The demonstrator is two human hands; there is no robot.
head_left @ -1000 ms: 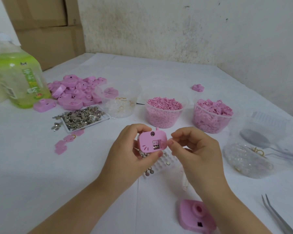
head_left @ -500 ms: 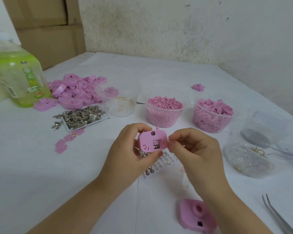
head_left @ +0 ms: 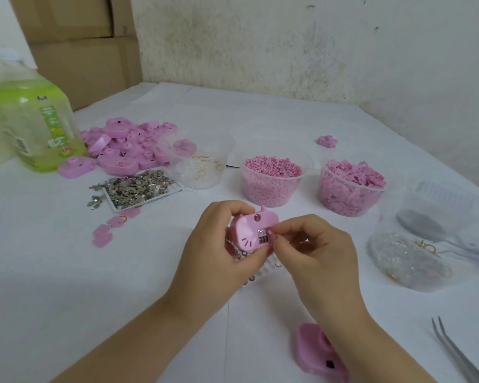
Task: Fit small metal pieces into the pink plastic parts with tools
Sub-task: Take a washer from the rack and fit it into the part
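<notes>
Fingers of the left hand (head_left: pixel 216 244) grip a pink plastic part (head_left: pixel 246 230) above the worktop (head_left: pixel 53 272), midway along its near edge; right hand (head_left: pixel 315 252) fingers, curled, pinch a metal piece (head_left: pixel 266 232) at its window.

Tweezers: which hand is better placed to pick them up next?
Right, probably. The tweezers lie on the side of the right hand; the left hand carries the pink part and would have to cross over.

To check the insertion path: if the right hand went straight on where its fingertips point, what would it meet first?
The pink camera-shaped plastic part gripped by the left hand; the right hand seems to touch its small metal-filled window.
</notes>
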